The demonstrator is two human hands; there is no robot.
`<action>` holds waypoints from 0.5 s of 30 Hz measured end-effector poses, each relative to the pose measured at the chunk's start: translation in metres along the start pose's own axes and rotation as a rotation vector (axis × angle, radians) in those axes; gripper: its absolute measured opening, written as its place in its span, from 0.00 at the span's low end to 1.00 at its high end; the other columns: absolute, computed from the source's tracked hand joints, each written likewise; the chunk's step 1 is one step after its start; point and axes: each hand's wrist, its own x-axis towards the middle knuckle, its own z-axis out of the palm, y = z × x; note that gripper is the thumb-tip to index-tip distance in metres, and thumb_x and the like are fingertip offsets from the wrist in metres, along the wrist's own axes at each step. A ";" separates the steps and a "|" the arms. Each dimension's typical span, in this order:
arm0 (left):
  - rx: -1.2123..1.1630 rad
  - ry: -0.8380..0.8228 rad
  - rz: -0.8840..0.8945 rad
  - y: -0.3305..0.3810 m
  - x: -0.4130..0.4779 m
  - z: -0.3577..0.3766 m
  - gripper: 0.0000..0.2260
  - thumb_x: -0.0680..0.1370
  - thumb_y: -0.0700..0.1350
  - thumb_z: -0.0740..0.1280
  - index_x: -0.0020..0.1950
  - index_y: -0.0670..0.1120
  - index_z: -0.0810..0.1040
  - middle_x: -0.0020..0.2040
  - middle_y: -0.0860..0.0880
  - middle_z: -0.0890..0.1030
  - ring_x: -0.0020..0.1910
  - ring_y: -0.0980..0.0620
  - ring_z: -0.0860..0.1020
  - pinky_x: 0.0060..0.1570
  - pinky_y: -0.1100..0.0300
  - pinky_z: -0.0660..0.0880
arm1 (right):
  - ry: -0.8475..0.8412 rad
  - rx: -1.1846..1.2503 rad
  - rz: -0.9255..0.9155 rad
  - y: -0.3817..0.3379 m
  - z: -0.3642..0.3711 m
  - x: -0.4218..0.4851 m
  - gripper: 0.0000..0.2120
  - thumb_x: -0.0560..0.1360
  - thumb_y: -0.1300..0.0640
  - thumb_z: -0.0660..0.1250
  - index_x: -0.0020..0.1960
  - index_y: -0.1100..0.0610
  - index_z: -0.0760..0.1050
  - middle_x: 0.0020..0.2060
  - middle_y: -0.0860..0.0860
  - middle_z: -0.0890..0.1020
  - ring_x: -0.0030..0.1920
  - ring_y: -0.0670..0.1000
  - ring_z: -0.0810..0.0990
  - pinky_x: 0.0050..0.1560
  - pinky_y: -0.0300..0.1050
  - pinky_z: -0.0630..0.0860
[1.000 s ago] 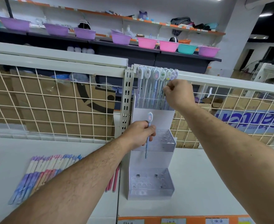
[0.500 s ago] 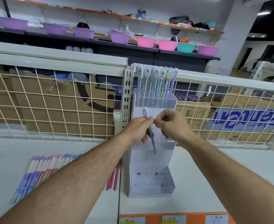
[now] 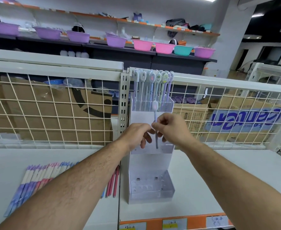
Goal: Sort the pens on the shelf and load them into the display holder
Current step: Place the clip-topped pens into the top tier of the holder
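The pen point(image 3: 155, 117) looks light, thin and stiff, top-heavy with its charm. It stands upright over the display holder's point(image 3: 146, 163) middle tier. Right hand point(image 3: 171, 128) fingers pinch it mid-barrel, probably the steadiest hold. Left hand point(image 3: 134, 134) fingers hang loose and apart just to its left.

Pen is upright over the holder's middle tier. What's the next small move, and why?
Probably lower the pen straight down into a hole of the middle tier. The right hand pinches it upright, tip at that tier's top, and the top tier looks full.
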 end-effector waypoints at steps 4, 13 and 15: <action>0.150 0.023 0.014 -0.005 0.004 0.002 0.09 0.73 0.40 0.67 0.46 0.51 0.85 0.39 0.50 0.84 0.29 0.55 0.75 0.37 0.59 0.76 | 0.254 0.105 -0.041 -0.024 -0.035 0.018 0.07 0.78 0.60 0.71 0.42 0.60 0.78 0.32 0.53 0.83 0.31 0.49 0.82 0.31 0.44 0.80; 0.167 0.042 0.056 -0.010 0.006 0.002 0.08 0.74 0.39 0.71 0.44 0.53 0.85 0.38 0.54 0.84 0.27 0.62 0.76 0.29 0.69 0.72 | 0.463 0.080 -0.071 -0.058 -0.067 0.066 0.05 0.79 0.56 0.70 0.44 0.55 0.79 0.36 0.52 0.85 0.34 0.48 0.86 0.33 0.43 0.83; 0.163 0.043 0.059 -0.010 0.006 0.002 0.07 0.74 0.39 0.71 0.44 0.52 0.85 0.39 0.53 0.84 0.27 0.61 0.76 0.30 0.68 0.72 | 0.447 0.042 -0.067 -0.057 -0.061 0.071 0.06 0.79 0.56 0.71 0.43 0.56 0.79 0.34 0.51 0.85 0.32 0.48 0.85 0.31 0.42 0.82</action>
